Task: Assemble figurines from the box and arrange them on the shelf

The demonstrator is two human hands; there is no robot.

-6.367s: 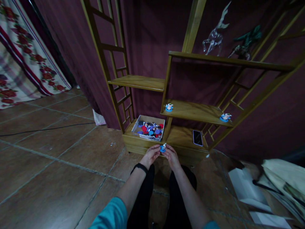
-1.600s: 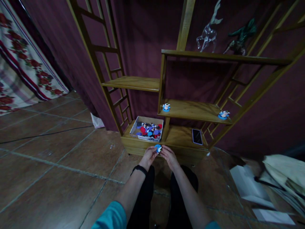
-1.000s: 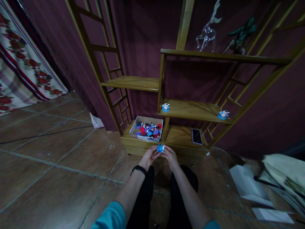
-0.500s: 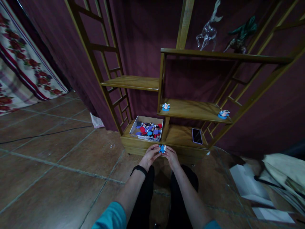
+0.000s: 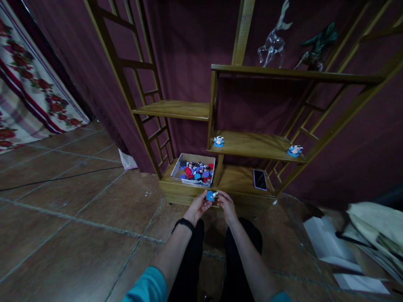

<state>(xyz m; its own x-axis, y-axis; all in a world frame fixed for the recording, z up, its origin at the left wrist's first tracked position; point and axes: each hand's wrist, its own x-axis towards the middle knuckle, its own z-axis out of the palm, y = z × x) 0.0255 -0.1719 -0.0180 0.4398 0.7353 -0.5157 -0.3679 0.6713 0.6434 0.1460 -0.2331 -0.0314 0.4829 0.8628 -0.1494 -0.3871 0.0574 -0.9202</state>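
Far left, a floral cloth [image 5: 40, 79] with red blooms and stripes: slants down almost to the tiled floor [image 5: 72, 247]. Black cable [image 5: 63, 178]: runs across the tiles towards a plum curtain [image 5: 185, 46]. Behind the wooden shelf unit [image 5: 173, 109], more of that curtain.

On its lowest level, left section, a shallow box [image 5: 176, 171]: sits without a lid, filled with a jumble of red, blue, purple, black and white pieces.

Just in front and slightly to the right, low before the base, the left hand [image 5: 197, 207], with a black wristband [image 5: 182, 224]: pinches the blue base of a small figurine [image 5: 211, 195] between thumb and fingers. Figurine: lies tipped sideways in the grip, pale end pointing right.

On the middle shelf's left front corner, a similar blue-based figure [image 5: 218, 141]: stands upright.

Right hand [image 5: 226, 204]: curls partway, fingertips right beside the figurine's pale end. Impossible to tell whether touching or just apart.

Farther right, a phone [image 5: 260, 179]: lies flat on the lowest level. High up, a clear glass deer [image 5: 273, 42]. At the middle shelf's right end, another blue-based figure [image 5: 295, 151]. Above, a dark green statuette [image 5: 317, 48].

Far right, on the floor: a white carton [image 5: 330, 243] beside a cream bag [image 5: 374, 222].
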